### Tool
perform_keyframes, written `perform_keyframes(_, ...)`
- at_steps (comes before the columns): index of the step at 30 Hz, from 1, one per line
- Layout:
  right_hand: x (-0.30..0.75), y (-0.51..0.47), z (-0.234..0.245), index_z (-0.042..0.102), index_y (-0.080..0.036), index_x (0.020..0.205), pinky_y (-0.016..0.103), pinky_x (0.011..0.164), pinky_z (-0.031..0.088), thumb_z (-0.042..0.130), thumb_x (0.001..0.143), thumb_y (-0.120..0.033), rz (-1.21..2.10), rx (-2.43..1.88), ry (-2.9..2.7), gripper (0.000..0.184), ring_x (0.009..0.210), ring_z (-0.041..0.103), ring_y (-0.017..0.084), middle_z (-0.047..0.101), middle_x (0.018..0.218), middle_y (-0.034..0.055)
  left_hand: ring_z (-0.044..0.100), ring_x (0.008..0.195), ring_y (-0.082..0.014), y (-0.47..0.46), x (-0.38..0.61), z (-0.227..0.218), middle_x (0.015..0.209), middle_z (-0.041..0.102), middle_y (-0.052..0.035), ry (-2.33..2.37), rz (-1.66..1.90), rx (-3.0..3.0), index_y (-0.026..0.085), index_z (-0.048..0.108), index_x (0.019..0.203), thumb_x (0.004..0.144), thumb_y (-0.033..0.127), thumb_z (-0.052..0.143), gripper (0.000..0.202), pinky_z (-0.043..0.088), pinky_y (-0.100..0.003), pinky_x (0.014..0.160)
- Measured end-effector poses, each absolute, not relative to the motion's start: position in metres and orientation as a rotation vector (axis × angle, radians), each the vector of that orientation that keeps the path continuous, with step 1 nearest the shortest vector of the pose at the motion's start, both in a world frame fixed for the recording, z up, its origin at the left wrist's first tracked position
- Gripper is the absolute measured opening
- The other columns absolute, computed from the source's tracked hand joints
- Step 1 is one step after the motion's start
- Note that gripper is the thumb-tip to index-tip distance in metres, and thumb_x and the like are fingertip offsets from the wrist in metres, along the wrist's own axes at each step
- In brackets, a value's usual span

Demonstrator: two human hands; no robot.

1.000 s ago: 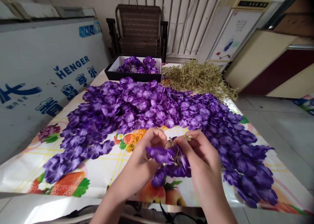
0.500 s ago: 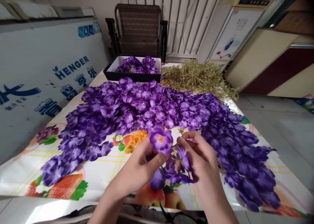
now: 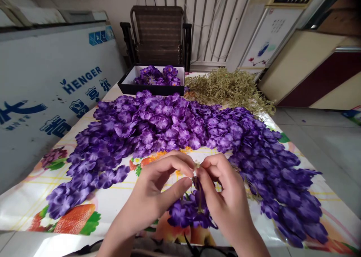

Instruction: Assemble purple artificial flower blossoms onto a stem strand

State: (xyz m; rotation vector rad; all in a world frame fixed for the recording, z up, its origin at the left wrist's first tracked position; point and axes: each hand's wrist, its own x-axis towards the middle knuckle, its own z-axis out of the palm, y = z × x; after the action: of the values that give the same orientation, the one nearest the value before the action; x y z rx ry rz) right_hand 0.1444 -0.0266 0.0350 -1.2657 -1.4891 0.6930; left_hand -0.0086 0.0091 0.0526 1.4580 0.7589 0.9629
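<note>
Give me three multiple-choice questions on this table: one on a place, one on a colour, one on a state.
1. Where is the black box?
A) Past the flower heap
B) On the floor
C) On the chair

2. What colour are the heaped flowers?
A) Orange
B) Purple
C) White

3. What are the left hand and right hand doing?
A) Pinching the stems of a flower bunch
B) Lying flat
C) Holding scissors

1 A: the box shows beyond the heap.
2 B: the blooms show purple.
3 A: both hands meet at the stems.

Bright, even light, faint shadows, glare along the glossy tablecloth, bowed edges, and corners perhaps slightly soft.
</note>
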Motion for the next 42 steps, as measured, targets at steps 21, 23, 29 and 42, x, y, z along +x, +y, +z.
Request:
perform_keyframes(21, 0.148, -0.024, 0.025, 0.061, -0.025, 0.091, 0.018, 0.076, 0.046, 0.051, 0.092, -0.015, 0.736, -1.147, -1.421, 0.014, 0.088, 0.059, 0.010, 0.063, 0.090, -0.0027, 0.055, 0.072, -0.0119, 0.003, 0.006, 0.046, 0.076, 0.061, -0.0008, 1.041, 0.923, 1.885, 0.014, 0.062, 0.080, 0.091, 0.016, 0.054, 0.013, 0.040, -0.021, 0.067)
perform_keyframes(23, 0.148, -0.024, 0.024, 0.065, -0.025, 0.092, 0.020, 0.079, 0.046, 0.054, 0.091, -0.015, 0.740, -1.134, -1.394, 0.015, 0.093, 0.059, 0.011, 0.062, 0.094, -0.0017, 0.053, 0.070, -0.0121, 0.003, 0.006, 0.043, 0.075, 0.058, -0.0011, 1.049, 0.953, 1.924, 0.013, 0.062, 0.081, 0.090, 0.012, 0.052, 0.014, 0.039, -0.021, 0.065)
perform_keyframes(29, 0.147, -0.024, 0.023, 0.064, -0.024, 0.106, 0.022, 0.081, 0.046, 0.060, 0.087, -0.014, 0.752, -1.147, -1.552, 0.021, 0.095, 0.060, 0.013, 0.065, 0.099, -0.0002, 0.049, 0.067, -0.0128, 0.001, 0.010, 0.035, 0.071, 0.054, -0.0017, 1.109, 0.906, 2.083, 0.012, 0.057, 0.071, 0.073, -0.008, 0.045, 0.023, 0.035, -0.022, 0.061)
perform_keyframes(42, 0.151, -0.019, 0.022, 0.065, -0.022, 0.078, 0.020, 0.049, 0.036, 0.070, 0.074, -0.027, 1.247, -1.057, -0.743, 0.008, 0.052, 0.047, 0.009, 0.055, 0.060, -0.0046, 0.051, 0.104, -0.0178, 0.008, -0.003, 0.050, 0.105, 0.055, -0.0061, 0.895, 0.820, 1.570, 0.016, 0.067, 0.098, 0.094, 0.023, 0.045, 0.022, 0.036, -0.027, 0.093)
